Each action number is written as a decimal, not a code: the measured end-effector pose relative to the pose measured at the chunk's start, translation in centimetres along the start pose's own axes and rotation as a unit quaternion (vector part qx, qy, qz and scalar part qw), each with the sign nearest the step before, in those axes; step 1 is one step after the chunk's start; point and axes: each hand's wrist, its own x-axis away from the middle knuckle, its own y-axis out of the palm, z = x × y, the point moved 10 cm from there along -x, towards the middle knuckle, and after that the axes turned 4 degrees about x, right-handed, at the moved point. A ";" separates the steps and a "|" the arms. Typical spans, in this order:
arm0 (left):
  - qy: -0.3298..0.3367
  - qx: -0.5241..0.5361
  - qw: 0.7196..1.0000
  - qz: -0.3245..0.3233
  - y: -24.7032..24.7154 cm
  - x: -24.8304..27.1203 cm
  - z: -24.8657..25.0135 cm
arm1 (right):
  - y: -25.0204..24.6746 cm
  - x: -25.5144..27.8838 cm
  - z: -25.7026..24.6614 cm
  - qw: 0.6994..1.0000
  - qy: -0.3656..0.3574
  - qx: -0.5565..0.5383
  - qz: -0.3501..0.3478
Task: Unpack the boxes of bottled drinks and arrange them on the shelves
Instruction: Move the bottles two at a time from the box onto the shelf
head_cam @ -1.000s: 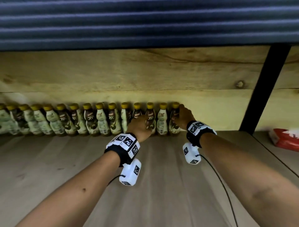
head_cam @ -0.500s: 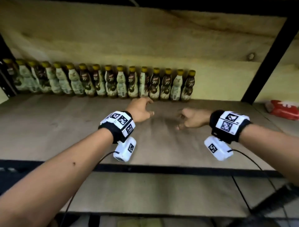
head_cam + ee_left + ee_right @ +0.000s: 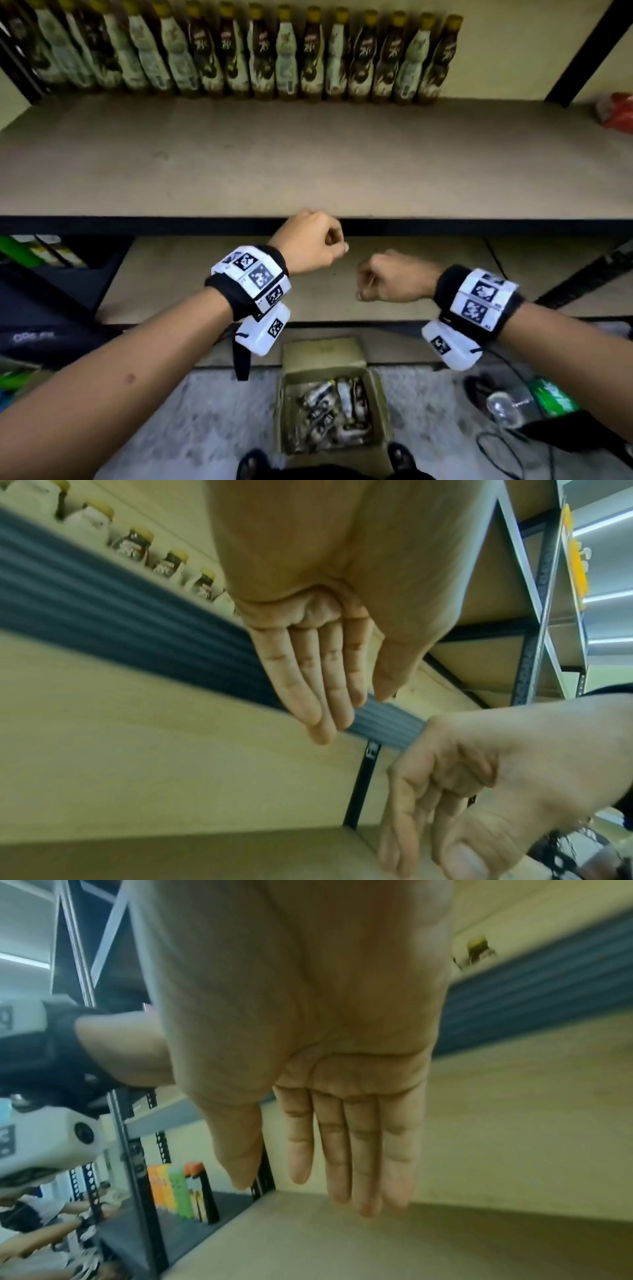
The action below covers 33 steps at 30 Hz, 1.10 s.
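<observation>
A row of several yellow-capped bottles (image 3: 239, 51) with cream and brown labels stands upright along the back of the wooden shelf (image 3: 308, 161). On the floor below sits an open cardboard box (image 3: 329, 363) with several more bottles (image 3: 339, 407) lying inside. My left hand (image 3: 318, 240) hangs just in front of the shelf's dark front edge, fingers relaxed and empty. My right hand (image 3: 387, 281) is beside it, slightly lower, also empty. The left wrist view shows the left fingers (image 3: 318, 683) nearly straight, and in the right wrist view the right fingers (image 3: 349, 1145) are too.
A red packet (image 3: 616, 111) lies at the shelf's far right, past a black upright post (image 3: 582, 48). A lower shelf board (image 3: 171, 274) sits beneath. A green packet (image 3: 555, 394), cables and a clear bottle lie on the floor at the right.
Both hands have let go of the end bottles and drawn back from the row to in front of the shelf edge. The view has tilted down, bringing the box into sight.
</observation>
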 end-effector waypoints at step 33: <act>-0.389 0.053 0.822 -0.413 68.5 23.4 -36.4 | 72.2 -8.7 21.3 0.614 0.475 -0.615 -0.140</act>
